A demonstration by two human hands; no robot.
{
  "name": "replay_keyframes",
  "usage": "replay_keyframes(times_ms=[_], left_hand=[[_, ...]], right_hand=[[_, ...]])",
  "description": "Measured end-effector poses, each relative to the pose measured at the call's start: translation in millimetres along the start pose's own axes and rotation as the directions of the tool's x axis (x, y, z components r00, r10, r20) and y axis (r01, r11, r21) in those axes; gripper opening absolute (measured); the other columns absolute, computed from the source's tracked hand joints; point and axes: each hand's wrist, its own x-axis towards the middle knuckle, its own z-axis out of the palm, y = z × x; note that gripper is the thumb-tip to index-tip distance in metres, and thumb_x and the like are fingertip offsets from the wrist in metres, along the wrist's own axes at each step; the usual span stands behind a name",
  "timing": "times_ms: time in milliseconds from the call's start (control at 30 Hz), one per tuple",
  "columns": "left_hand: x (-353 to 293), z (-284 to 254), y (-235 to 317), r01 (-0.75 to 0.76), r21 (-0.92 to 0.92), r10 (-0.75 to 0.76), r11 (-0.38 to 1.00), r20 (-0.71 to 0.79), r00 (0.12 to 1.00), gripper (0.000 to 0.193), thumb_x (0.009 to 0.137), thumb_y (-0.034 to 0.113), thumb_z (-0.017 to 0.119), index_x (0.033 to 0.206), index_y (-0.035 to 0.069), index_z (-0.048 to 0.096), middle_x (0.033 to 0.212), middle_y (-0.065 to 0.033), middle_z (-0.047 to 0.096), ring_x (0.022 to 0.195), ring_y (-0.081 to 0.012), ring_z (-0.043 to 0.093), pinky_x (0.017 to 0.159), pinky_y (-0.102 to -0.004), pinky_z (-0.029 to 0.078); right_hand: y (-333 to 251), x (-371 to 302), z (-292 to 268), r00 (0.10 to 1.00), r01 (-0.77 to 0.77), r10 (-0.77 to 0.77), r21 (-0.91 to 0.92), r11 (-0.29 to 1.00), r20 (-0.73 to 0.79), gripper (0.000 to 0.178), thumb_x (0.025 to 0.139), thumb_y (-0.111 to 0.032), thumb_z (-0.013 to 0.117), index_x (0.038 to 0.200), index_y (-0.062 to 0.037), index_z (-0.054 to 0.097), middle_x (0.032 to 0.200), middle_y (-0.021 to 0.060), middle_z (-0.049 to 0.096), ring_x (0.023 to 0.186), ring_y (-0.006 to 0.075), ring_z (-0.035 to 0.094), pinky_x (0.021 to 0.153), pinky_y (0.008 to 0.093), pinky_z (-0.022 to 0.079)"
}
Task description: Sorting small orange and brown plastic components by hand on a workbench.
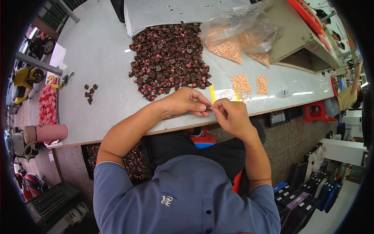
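Observation:
Close to the table's front edge, my left hand (183, 103) pinches a small dark brown piece (208, 107) between thumb and fingers. My right hand (235, 117) meets it there, its thumb and forefinger closed at the piece's right side; whatever they hold is too small to make out. Beyond my hands spreads a wide heap of similar dark brown pieces (167, 58), many with red-and-white spots. To the right lie two patches of tiny tan parts, a larger patch (241, 85) and a smaller patch (261, 85). Yellow tape (212, 93) marks the tabletop just past my fingers.
Several dark pieces (90, 93) lie apart at left. Two clear bags of tan parts, one bag (224, 48) beside another bag (259, 43), stand near a grey metal box (302, 43). A pink tumbler (50, 133) and red-pink packets (47, 105) sit by the left edge.

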Motion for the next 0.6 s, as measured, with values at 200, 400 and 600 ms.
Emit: replay_keyframes(times_ms=[200,400,600], left_hand=[[-4.0,4.0,1.4,0.003,-0.004,-0.003,1.0,-0.001,1.0,0.028,0.091,0.008,0.066,0.115,-0.005,0.06,0.109,-0.0159,0.068,0.096,-0.0196,0.069,0.08,-0.0254,0.057],[-0.8,1.9,-2.5,-0.023,-0.009,0.022,1.0,-0.064,0.998,0.027,0.087,0.009,0.07,0.111,-0.003,0.065,0.103,-0.0119,0.07,0.094,-0.0172,0.069,0.078,-0.0258,0.056],[-3.5,9.2,0.4,-0.039,-0.014,0.038,0.999,-0.092,0.995,0.026,0.087,0.006,0.07,0.111,-0.004,0.065,0.107,-0.0151,0.069,0.097,-0.0209,0.069,0.08,-0.0277,0.056]], right_hand=[[-0.9,-2.0,4.9,0.999,0.04,-0.041,-0.049,0.998,-0.012,0.01,0.08,0.001,0.068,0.087,-0.001,0.061,0.064,0.0081,0.063,0.051,0.0167,0.061,0.047,0.0273,0.046],[-6.5,-3.8,20.4,0.956,0.201,-0.257,-0.319,0.926,-0.142,0.013,0.077,-0.004,0.069,0.086,-0.0069,0.061,0.062,0.0078,0.059,0.05,0.0281,0.057,0.048,0.0389,0.045],[-2.1,-13.1,14.8,0.945,0.055,-0.071,-0.059,0.997,-0.318,0.01,0.08,-0.001,0.069,0.089,-0.0022,0.065,0.067,0.0073,0.063,0.056,0.0179,0.06,0.053,0.0302,0.047]])
